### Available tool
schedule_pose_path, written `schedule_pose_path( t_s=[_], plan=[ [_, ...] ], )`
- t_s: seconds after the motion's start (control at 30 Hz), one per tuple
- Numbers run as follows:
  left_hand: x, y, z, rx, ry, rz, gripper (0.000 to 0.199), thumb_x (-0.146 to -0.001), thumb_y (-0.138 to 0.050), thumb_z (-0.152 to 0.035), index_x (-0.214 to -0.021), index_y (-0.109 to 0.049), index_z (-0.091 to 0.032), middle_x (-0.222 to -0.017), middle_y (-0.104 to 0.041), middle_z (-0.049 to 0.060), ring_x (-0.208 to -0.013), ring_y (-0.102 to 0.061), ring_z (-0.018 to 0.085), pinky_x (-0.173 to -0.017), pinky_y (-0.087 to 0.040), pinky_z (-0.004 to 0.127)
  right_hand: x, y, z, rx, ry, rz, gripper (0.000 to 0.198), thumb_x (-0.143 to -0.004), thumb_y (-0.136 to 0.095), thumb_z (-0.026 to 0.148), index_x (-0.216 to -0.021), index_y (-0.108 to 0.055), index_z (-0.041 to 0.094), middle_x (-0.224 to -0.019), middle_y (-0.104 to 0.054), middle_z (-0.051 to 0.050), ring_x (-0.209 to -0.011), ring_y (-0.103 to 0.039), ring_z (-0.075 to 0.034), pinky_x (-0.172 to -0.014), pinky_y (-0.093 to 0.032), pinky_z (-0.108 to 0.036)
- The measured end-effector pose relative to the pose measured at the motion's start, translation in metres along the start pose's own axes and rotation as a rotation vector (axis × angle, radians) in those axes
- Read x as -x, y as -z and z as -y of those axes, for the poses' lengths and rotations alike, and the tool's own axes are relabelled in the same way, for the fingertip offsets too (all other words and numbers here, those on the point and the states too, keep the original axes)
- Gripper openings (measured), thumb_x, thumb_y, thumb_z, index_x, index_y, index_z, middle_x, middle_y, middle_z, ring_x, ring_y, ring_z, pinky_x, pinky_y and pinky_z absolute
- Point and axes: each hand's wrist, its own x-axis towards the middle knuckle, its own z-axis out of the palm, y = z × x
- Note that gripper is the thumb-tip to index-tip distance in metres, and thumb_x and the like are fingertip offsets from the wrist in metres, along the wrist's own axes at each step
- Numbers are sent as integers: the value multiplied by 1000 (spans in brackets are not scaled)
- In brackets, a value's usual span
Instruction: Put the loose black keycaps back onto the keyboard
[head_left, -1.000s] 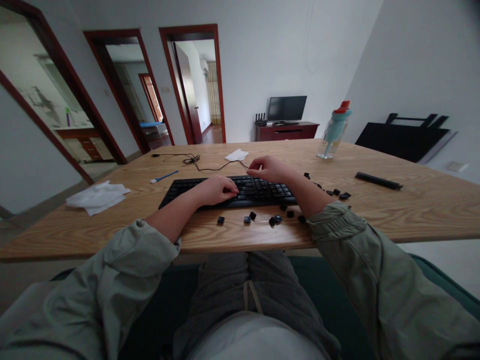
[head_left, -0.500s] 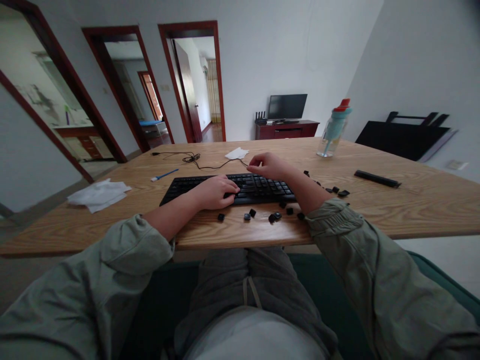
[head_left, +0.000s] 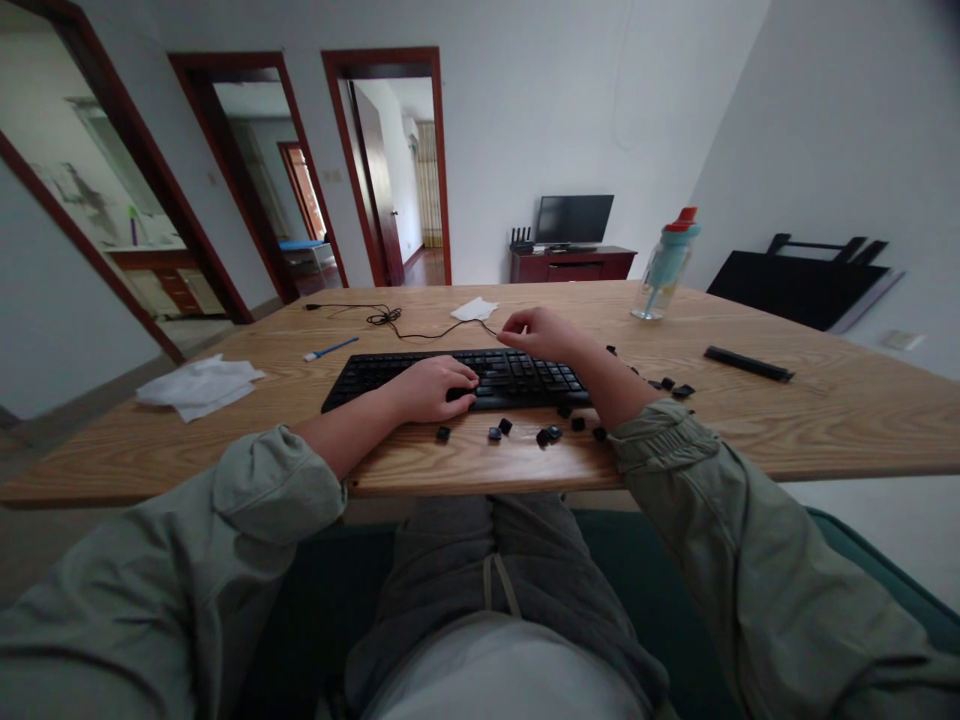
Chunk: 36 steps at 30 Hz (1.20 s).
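A black keyboard (head_left: 367,372) lies across the wooden table in front of me. My left hand (head_left: 437,388) rests on its middle, fingers curled over the keys and thumb at the front edge, gripping it. Above the keyboard's back part is my right hand (head_left: 541,333), wrist bent and fingertips pinched together. Whatever is between those fingertips is too small to make out. Several loose black keycaps lie along the front, among them one keycap (head_left: 443,433) near my left wrist. More keycaps (head_left: 682,391) are scattered right of my right forearm, which hides part of the keyboard.
A cable (head_left: 384,316) runs behind the keyboard. White tissues (head_left: 199,385) and a blue brush (head_left: 331,349) lie to the left, another tissue (head_left: 474,309) at the back. On the right are a water bottle (head_left: 665,265) and a long black strip (head_left: 748,363).
The view has shifted slightly. Both hands keep nearly the same place and pose at the keyboard, and the keycaps lie as before.
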Motion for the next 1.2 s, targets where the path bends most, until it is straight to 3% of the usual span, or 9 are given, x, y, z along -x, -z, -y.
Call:
schedule_pose_path(
  t_s=[0.27,0.5,0.97,1.1,1.2],
  plan=[
    [2,4,-7,-60,72,-63,37,-89,-60,-34,-118,-69,-13,-115,-70,12,-106,-65,24,-98,-51,37,1,8,-6,-67,-8,-62,38,-85,-59,49,-86,-73,13,-80,-70,-7,-70,-55,-15,-66,-40,-28],
    [1,9,-8,-110,69,-27,31,-90,-58,-36,-106,-74,-15,-108,-70,10,-99,-65,23,-90,-51,37,1,7,-7,-83,4,-76,38,-84,-59,49,-84,-73,14,-79,-69,-7,-69,-53,-15,-67,-40,-29],
    [0,10,-8,-97,114,32,32,-92,-57,-39,-108,-74,-17,-111,-68,10,-103,-63,24,-93,-49,39,0,12,-4,-88,7,-102,38,-85,-61,49,-84,-73,14,-78,-68,-6,-67,-52,-14,-63,-37,-29],
    [1,15,-8,-66,135,39,33,-92,-59,-39,-112,-71,-17,-114,-67,10,-106,-62,25,-96,-48,40,10,24,27,-164,107,-183,30,-85,-64,42,-85,-73,13,-76,-66,-5,-63,-48,-12,-59,-36,-27],
    [5,25,-7,-11,177,-44,39,-91,-60,-41,-121,-65,-16,-118,-66,10,-110,-61,25,-99,-47,40,52,34,79,-358,256,-178,29,-87,-64,38,-104,-73,16,-78,-65,-3,-58,-45,-10,-53,-33,-26]
  ],
)
